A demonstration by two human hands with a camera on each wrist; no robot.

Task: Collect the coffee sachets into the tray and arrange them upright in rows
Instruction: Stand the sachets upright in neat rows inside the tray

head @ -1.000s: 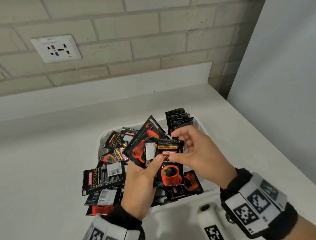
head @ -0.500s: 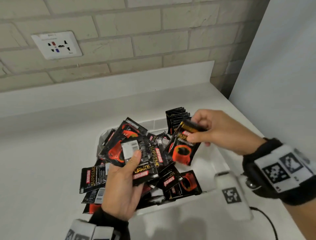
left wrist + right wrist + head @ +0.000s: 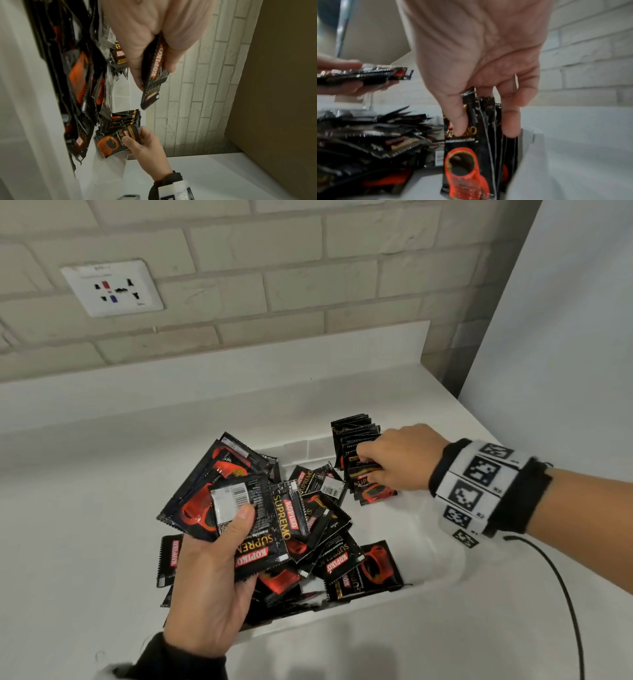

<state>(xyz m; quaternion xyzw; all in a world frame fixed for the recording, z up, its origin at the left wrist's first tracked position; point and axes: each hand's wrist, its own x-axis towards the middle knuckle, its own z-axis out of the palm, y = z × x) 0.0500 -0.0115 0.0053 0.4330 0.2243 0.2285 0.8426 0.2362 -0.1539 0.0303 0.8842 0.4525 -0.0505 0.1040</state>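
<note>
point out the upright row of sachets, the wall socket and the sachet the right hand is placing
upright row of sachets (image 3: 354, 433), head view, on the serrated top edges.
wall socket (image 3: 113, 288), head view, on the middle of its white faceplate.
sachet the right hand is placing (image 3: 462, 159), right wrist view, on its printed red cup.

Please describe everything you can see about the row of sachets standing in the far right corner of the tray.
The row of upright sachets stands on edge in the far right corner of the white tray, packed face to face. They are glossy black packets with crimped, serrated top edges, gold lettering and a red cup picture. The right hand pinches the front sachet between thumb and fingers against the row. The loose pile lies apart to their left.
</note>
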